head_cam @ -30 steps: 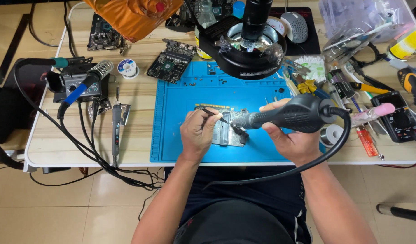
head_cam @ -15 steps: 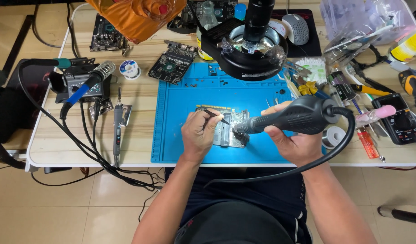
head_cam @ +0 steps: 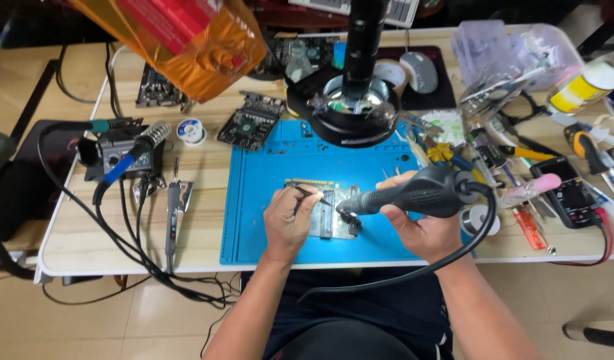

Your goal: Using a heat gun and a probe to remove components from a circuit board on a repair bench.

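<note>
A small circuit board [head_cam: 335,212] lies on the blue work mat [head_cam: 267,193] in front of me. My left hand [head_cam: 288,220] grips thin black tweezers [head_cam: 312,194], their tips over the board's upper left part. My right hand [head_cam: 427,230] holds a black hot-air handle [head_cam: 414,194] with a thick black hose; its nozzle points left and down at the middle of the board. Both hands rest close on either side of the board.
A black microscope with ring light [head_cam: 352,100] stands at the mat's far edge. A soldering station [head_cam: 120,152], solder spool [head_cam: 190,131] and another board [head_cam: 250,121] lie to the left. Pliers, screwdrivers, a multimeter [head_cam: 574,193] and a plastic box [head_cam: 514,57] crowd the right.
The tweezers and the hot-air nozzle have stayed over the board, with only small shifts of both hands. The view has moved slightly.
</note>
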